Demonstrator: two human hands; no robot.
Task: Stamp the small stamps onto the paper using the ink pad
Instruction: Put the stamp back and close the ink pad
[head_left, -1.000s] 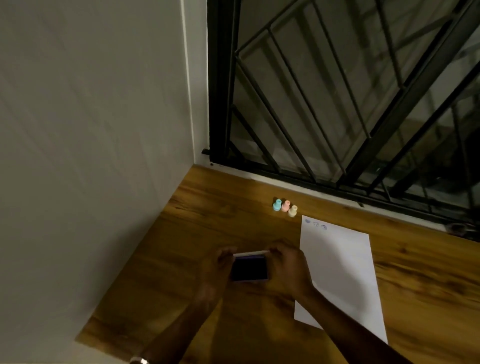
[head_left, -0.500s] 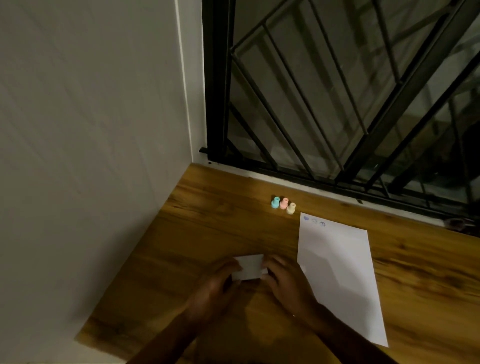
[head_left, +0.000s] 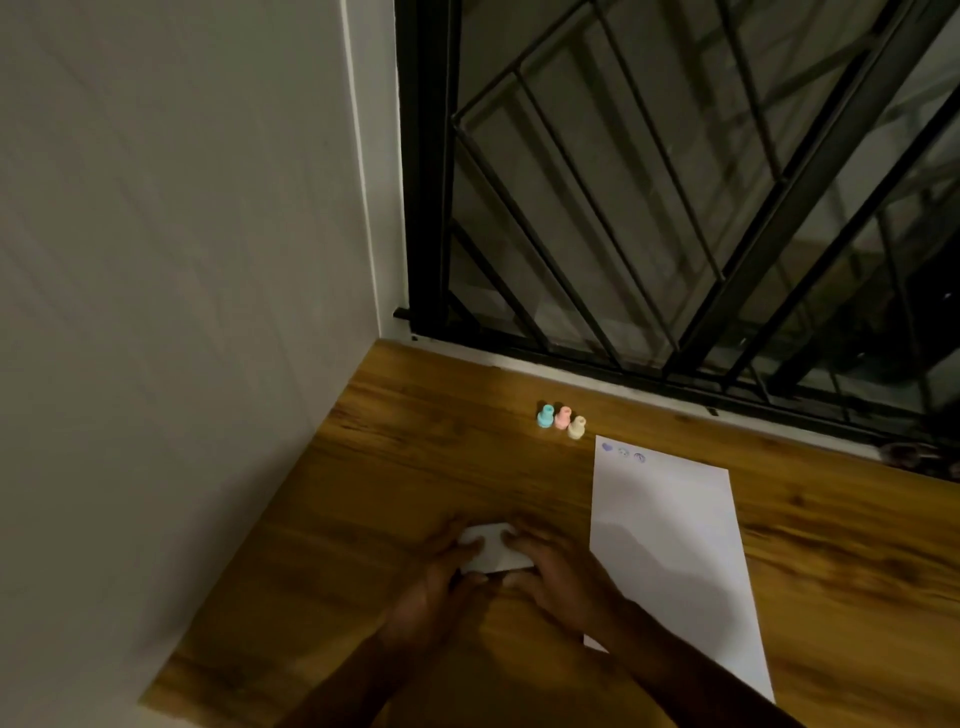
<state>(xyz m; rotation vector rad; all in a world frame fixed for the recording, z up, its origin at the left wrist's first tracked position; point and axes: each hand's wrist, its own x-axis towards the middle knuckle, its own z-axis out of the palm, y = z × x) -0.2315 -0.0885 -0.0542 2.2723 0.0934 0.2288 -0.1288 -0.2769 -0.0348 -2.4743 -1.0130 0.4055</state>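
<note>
A small white ink pad case (head_left: 493, 553) lies on the wooden table with its lid down. My left hand (head_left: 434, 587) grips its left side and my right hand (head_left: 558, 574) presses its right side. Three small stamps stand upright in a row farther back: a blue stamp (head_left: 545, 417), a pink stamp (head_left: 562, 417) and a cream stamp (head_left: 576, 427). To the right lies a white sheet of paper (head_left: 675, 545) with three small blue stamp marks (head_left: 622, 452) along its top left edge.
The wooden table (head_left: 415, 467) fits into a corner. A white wall (head_left: 182, 312) rises on the left, and a window with black metal bars (head_left: 675, 208) stands behind. The table's front edge runs at bottom left.
One second ago the ink pad was open with its dark pad showing. Both hands have shut the white lid over it and now press on the shut case.
</note>
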